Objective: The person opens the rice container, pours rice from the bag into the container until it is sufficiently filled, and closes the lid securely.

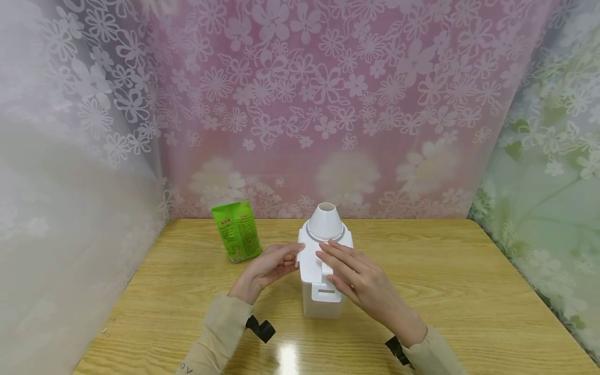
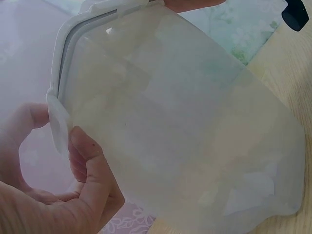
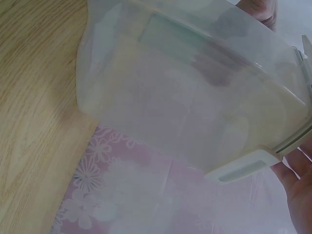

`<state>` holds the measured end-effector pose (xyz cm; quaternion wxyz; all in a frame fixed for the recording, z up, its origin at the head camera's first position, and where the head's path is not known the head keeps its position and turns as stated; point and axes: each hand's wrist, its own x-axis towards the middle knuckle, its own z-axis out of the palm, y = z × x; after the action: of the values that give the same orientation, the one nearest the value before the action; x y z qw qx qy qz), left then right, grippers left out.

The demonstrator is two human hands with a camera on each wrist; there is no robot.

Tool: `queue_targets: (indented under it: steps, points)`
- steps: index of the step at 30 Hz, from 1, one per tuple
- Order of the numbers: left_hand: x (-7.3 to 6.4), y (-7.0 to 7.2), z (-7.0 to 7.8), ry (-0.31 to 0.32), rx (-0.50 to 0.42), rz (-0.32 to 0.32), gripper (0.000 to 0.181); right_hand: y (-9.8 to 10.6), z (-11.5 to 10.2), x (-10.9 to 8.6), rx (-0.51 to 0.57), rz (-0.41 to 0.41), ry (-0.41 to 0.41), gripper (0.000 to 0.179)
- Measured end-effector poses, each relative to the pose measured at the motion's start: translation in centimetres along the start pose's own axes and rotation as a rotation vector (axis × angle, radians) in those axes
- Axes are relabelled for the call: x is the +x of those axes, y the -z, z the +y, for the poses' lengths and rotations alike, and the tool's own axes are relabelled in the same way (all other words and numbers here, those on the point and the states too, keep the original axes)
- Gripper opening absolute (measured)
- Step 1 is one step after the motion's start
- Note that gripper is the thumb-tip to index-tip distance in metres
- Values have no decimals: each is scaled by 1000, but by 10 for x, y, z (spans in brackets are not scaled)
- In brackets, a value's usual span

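Observation:
A translucent storage container (image 1: 323,309) stands upright on the table under a white lid (image 1: 311,268). On the lid's far part sits a white cone-shaped piece (image 1: 325,224), open at its top. My left hand (image 1: 272,265) is at the left side of the lid and pinches a white side latch (image 2: 58,124) between thumb and fingers; the latch tilts away from the wall. My right hand (image 1: 361,276) rests on top of the lid with fingers extended. A slotted white clip (image 1: 326,294) hangs at the container's near side. See-through walls (image 3: 165,92) show no clear contents.
A green printed bag (image 1: 238,232) stands upright to the left, behind my left hand. The wooden table (image 1: 445,271) extends on both sides of the container. A pink flowered curtain (image 1: 300,104) hangs along the table's far edge, with pale curtains at both sides.

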<state>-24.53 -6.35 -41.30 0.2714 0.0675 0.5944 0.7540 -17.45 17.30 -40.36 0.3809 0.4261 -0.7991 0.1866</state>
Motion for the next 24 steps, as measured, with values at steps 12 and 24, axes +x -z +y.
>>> queue_targets:
  steps: [12, 24]
  points:
    - [-2, -2, 2, -3, -34, 3, 24, -2, 0, 1, 5, 19, 2, 45]
    - [-10, -2, 1, -92, 125, 102, 62, -1, 1, 0, 2, 4, 1, 45]
